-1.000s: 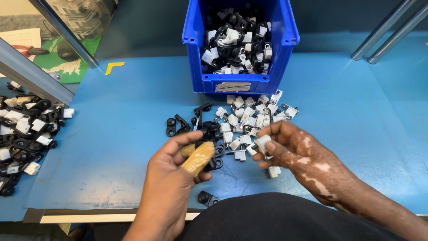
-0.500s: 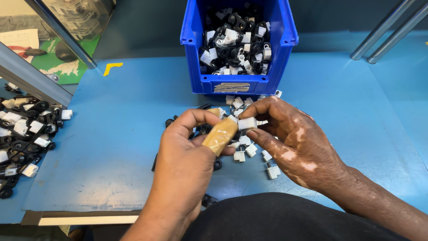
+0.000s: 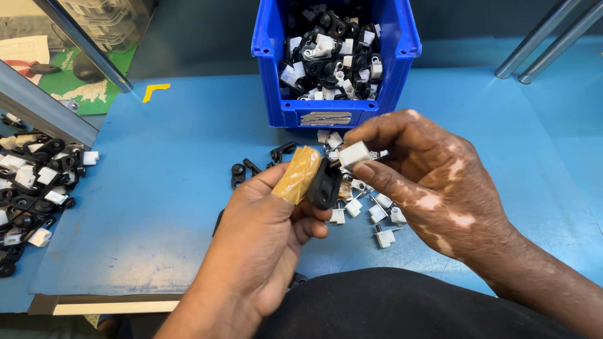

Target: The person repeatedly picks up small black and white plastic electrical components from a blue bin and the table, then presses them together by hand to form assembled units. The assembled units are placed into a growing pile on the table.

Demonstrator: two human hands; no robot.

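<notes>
A small rectangular label (image 3: 322, 118), silver-grey with an orange mark, sits on the front wall of the blue bin (image 3: 270, 94). At far left lie a green printed sheet (image 3: 85, 94) and a pale paper sheet (image 3: 22, 49).

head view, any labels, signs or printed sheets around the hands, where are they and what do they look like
Label: front of the blue bin, a worn silver-grey strip.
Printed sheet: far left behind the metal rail, green with white shapes.
Yellow marker: on the blue table, small angled tape piece.
</notes>
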